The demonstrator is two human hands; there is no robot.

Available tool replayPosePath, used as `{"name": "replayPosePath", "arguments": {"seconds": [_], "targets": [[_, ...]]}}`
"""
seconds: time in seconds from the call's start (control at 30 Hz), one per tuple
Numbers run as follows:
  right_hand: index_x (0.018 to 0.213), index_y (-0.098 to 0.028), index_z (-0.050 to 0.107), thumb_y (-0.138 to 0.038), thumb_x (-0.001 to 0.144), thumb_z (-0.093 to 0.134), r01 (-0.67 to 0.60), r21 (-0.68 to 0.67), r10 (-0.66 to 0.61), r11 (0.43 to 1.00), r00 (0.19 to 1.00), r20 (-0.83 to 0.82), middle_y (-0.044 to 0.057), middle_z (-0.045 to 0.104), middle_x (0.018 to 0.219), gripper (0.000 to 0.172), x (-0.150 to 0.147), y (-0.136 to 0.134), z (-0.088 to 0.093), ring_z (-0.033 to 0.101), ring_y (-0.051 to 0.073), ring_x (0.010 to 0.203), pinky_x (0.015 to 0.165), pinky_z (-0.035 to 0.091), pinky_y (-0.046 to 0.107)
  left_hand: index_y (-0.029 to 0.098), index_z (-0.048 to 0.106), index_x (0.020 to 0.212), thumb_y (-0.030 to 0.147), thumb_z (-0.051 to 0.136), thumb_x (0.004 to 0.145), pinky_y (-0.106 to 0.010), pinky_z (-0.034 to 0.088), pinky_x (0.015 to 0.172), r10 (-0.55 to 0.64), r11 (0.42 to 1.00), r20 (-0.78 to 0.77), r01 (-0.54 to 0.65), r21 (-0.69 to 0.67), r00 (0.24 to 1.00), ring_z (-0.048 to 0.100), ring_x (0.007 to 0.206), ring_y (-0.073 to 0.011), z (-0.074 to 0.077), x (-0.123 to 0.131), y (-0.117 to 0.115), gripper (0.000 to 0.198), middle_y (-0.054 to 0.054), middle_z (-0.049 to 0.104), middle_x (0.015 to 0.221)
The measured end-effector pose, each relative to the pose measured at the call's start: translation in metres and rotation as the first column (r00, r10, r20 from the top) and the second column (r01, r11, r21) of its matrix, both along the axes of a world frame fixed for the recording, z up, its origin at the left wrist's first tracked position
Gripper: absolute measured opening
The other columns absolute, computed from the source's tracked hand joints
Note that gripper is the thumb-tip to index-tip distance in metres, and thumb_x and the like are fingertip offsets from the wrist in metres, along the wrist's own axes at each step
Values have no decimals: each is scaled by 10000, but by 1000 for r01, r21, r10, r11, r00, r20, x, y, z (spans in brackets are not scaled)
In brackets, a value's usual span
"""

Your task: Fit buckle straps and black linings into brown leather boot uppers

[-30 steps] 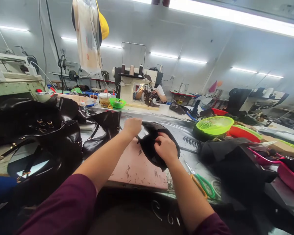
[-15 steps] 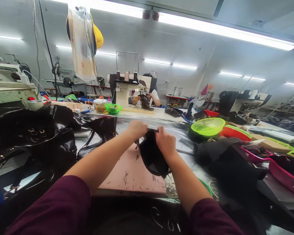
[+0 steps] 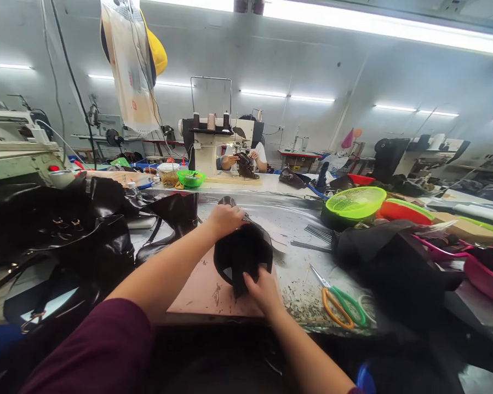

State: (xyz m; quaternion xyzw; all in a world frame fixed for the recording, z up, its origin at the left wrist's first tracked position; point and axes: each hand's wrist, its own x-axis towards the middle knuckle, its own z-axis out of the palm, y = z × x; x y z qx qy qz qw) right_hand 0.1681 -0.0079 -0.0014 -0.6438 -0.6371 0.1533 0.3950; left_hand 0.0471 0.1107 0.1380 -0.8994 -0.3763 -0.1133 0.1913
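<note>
Your left hand (image 3: 229,220) grips the black piece (image 3: 246,243) at its 11 o'clock rim; right hand (image 3: 266,289) pinches its edge at 5 — piece sits over the pink board (image 3: 193,295). Tension evenly — slack would probably crease it.

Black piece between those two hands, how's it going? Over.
Left hand: grip on far edge of black piece. Right hand: touching near side. Piece above pink board. Scissors off right, clear of both hands.

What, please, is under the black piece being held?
Part of the pink board shows beneath the black piece; the portion covered by the piece and right hand is hidden.
</note>
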Motion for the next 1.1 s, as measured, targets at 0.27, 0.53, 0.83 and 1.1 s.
{"name": "replayPosePath", "arguments": {"seconds": [0.27, 0.53, 0.83, 1.1], "targets": [[921, -110, 601, -221, 777, 447, 66, -86, -53, 994, 988, 143, 101, 693, 855, 239, -9, 10, 26, 648, 214, 814, 689, 472, 236, 112, 386, 1264, 224, 486, 820, -336, 449, 805, 516, 837, 517, -274, -474, 682, 593, 963, -246, -73, -19, -33, 469, -141, 614, 1088], [949, -110, 559, -125, 717, 436, 125, -111, -52, 986, 860, 508, 154, 658, 898, 263, 13, 45, 114, 628, 281, 819, 664, 434, 328, 167, 498, 1150, 65, 439, 737, -301, 448, 734, 512, 787, 436, -200, -584, 740, 607, 931, -247, -77, -5, -42, 430, -111, 650, 1012], [795, -186, 595, -141, 716, 417, 20, -182, 118, 983, 689, 715, 101, 672, 804, 200, 39, 30, 135, 625, 264, 778, 578, 374, 296, 142, 410, 1257, 49, 450, 693, -351, 440, 752, 517, 751, 368, -204, -628, 773, 618, 878, -283, -79, -12, -47, 573, -138, 659, 950], [843, -177, 583, -120, 735, 371, 34, -177, 102, 984, 705, 702, 94, 663, 783, 244, 35, 10, 145, 616, 234, 743, 574, 353, 280, 168, 482, 1175, 72, 432, 733, -364, 452, 736, 479, 800, 480, -140, -584, 735, 612, 889, -292, -74, -13, -45, 455, -133, 646, 992]]}}
